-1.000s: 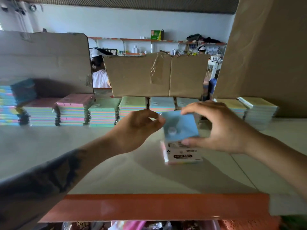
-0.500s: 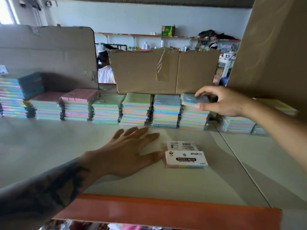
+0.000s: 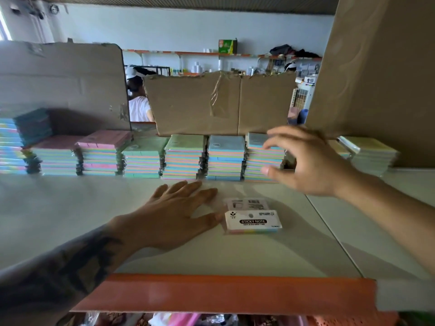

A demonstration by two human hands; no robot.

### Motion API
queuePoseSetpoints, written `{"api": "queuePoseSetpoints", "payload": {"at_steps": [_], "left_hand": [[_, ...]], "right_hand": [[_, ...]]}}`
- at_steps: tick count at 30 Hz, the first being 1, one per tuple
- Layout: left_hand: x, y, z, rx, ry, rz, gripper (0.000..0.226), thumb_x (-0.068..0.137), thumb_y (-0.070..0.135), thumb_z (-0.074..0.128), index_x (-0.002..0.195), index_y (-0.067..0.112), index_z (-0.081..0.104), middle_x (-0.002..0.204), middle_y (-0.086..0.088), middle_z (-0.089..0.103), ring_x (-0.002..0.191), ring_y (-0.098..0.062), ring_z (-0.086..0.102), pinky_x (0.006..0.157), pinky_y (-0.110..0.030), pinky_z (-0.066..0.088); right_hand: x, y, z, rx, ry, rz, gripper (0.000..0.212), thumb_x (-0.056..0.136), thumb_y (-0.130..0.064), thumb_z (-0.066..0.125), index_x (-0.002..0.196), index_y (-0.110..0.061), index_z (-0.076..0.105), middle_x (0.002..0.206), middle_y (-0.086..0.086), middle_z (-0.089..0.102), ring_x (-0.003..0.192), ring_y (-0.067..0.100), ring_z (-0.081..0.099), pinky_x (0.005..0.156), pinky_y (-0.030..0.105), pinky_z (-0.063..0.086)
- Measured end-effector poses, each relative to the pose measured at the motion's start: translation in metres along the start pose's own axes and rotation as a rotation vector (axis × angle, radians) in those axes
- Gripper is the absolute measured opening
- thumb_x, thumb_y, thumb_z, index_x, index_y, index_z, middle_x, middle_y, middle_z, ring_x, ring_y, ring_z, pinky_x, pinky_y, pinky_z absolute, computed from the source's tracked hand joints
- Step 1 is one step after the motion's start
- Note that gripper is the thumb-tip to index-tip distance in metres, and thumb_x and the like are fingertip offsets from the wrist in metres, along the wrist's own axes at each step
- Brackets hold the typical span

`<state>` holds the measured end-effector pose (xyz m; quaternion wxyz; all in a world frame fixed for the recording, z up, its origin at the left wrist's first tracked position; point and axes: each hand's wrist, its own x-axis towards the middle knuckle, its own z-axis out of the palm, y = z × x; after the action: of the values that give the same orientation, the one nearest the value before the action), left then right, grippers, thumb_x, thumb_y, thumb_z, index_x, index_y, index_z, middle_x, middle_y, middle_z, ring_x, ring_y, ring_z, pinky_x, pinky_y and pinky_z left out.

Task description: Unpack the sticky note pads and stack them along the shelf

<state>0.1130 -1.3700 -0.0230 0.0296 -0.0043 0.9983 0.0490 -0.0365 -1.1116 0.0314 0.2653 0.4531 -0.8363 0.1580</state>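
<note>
Item: pale grey-white shelf board [image 3: 70,220] with an orange front edge [image 3: 223,292], viewed from the head camera. Left hand [image 3: 174,215], on a tattooed forearm, is lying palm-down on the board, fingers straight and spread, grasping nothing; its thumb tip is reaching just beside, possibly touching, a wrapped sticky note pack with a white "STICKY NOTE" label and pastel striped edge [image 3: 253,223], which is sitting flat on the board in front of the stacks, near the middle. Right hand [image 3: 313,165] is hovering above the board in front of the row, fingers loosely curved and parted from the thumb, holding nothing; it is partly covering the blue-topped stack of pastel pads [image 3: 261,158] at the right end of the main row, and contact with that stack cannot be told. Row along the back of the shelf, left to right: a taller teal-topped stack [image 3: 26,140], a low pink-topped stack [image 3: 56,156], a pink-topped stack [image 3: 101,154], a green-topped stack [image 3: 143,158], a light-green-topped stack [image 3: 183,156], a grey-blue-topped stack [image 3: 224,158], then the blue-topped one, all standing side by side and close together. Further right, apart from the row, yellow-topped wrapped stacks [image 3: 372,156] are sitting against a large brown cardboard box [image 3: 381,78]. Brown cardboard sheets [image 3: 219,104] are standing upright behind the row. A person in a white shirt and cap [image 3: 137,102] is showing through the gap between sheets.
</note>
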Motion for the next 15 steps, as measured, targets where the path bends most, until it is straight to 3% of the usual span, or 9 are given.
{"api": "queuePoseSetpoints", "payload": {"at_steps": [4,7,9,11,13,15], "left_hand": [[0.001,0.0,0.001,0.005,-0.002,-0.001,0.086,0.079,0.086,0.009,0.157,0.051,0.005,0.17,0.014,0.0,0.156,-0.012,-0.003,0.126,-0.04,0.002],[0.003,-0.003,0.002,0.005,0.0,0.006,0.074,0.09,0.081,0.016,0.157,0.052,0.006,0.17,0.014,0.001,0.156,-0.013,-0.002,0.126,-0.042,0.003],[0.003,-0.005,0.003,-0.025,0.026,0.035,0.067,0.093,0.079,0.016,0.156,0.054,0.01,0.169,0.015,0.006,0.156,-0.012,0.002,0.126,-0.044,0.003],[0.002,-0.007,0.001,-0.119,0.125,0.114,0.074,0.083,0.078,0.016,0.152,0.055,0.025,0.165,0.017,0.023,0.154,-0.01,0.014,0.124,-0.043,0.009],[-0.002,-0.004,-0.003,-0.298,0.263,0.256,0.071,0.079,0.07,0.034,0.144,0.046,0.048,0.15,0.017,0.048,0.143,-0.008,0.037,0.119,-0.04,0.024],[-0.004,-0.002,-0.006,-0.485,0.319,0.403,0.053,0.081,0.049,0.062,0.132,0.035,0.062,0.132,0.02,0.063,0.128,-0.001,0.053,0.11,-0.031,0.038]], "right_hand": [[-0.038,-0.031,0.001,0.289,-0.308,-0.062,0.048,0.081,-0.061,0.074,0.117,-0.03,0.068,0.126,-0.014,0.062,0.122,0.003,0.056,0.106,0.02,0.039],[-0.048,-0.037,0.009,0.338,-0.484,-0.016,0.06,0.075,-0.069,0.075,0.124,-0.037,0.063,0.129,-0.018,0.059,0.122,0.001,0.055,0.104,0.025,0.043],[-0.049,-0.039,0.014,0.36,-0.485,0.007,0.057,0.074,-0.064,0.077,0.124,-0.039,0.064,0.129,-0.021,0.06,0.122,0.001,0.056,0.104,0.031,0.045],[-0.049,-0.04,0.012,0.384,-0.465,0.058,0.048,0.075,-0.059,0.077,0.117,-0.04,0.067,0.124,-0.021,0.064,0.116,0.003,0.06,0.101,0.035,0.048],[-0.047,-0.045,0.007,0.414,-0.45,0.119,0.043,0.075,-0.058,0.075,0.113,-0.038,0.071,0.115,-0.019,0.069,0.107,0.004,0.063,0.095,0.036,0.05],[-0.045,-0.049,0.004,0.572,-0.41,0.18,0.036,0.078,-0.053,0.073,0.106,-0.03,0.074,0.103,-0.013,0.073,0.096,0.006,0.067,0.086,0.034,0.053]]}}
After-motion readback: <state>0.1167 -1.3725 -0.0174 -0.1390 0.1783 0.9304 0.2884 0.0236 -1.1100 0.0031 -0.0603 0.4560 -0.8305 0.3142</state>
